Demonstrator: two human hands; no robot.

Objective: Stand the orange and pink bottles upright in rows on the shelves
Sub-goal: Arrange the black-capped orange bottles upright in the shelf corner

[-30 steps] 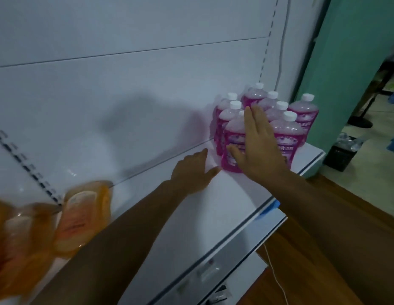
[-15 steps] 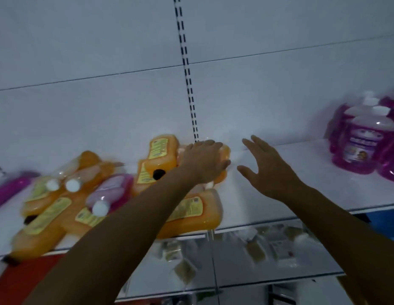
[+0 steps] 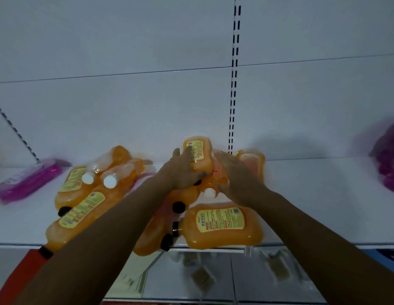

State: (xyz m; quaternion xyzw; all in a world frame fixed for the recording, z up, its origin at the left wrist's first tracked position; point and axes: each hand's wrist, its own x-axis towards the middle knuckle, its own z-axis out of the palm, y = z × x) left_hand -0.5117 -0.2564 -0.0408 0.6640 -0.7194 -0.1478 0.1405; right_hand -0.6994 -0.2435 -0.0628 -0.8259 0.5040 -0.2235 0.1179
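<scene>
Several orange bottles lie in a jumbled pile on the white shelf (image 3: 323, 194). My left hand (image 3: 182, 172) wraps around one orange bottle with a yellow label (image 3: 198, 155) at the back of the pile. My right hand (image 3: 237, 179) curls over a paler orange bottle (image 3: 217, 170) beside it, whose white cap (image 3: 209, 192) points toward me. A large orange bottle (image 3: 222, 225) lies on its side at the shelf's front edge. More orange bottles (image 3: 81, 208) lie to the left. One pink bottle (image 3: 26, 181) lies flat at the far left.
Blurred pink bottles (image 3: 389, 164) stand at the right edge of the shelf. A slotted upright rail (image 3: 234, 84) runs up the white back panel. A lower shelf (image 3: 200, 278) holds small packets. Something red (image 3: 19, 274) sits at the lower left.
My view swung left from the standing pink bottles to the orange pile. Both hands reached into the pile and closed on two orange bottles at its back.
</scene>
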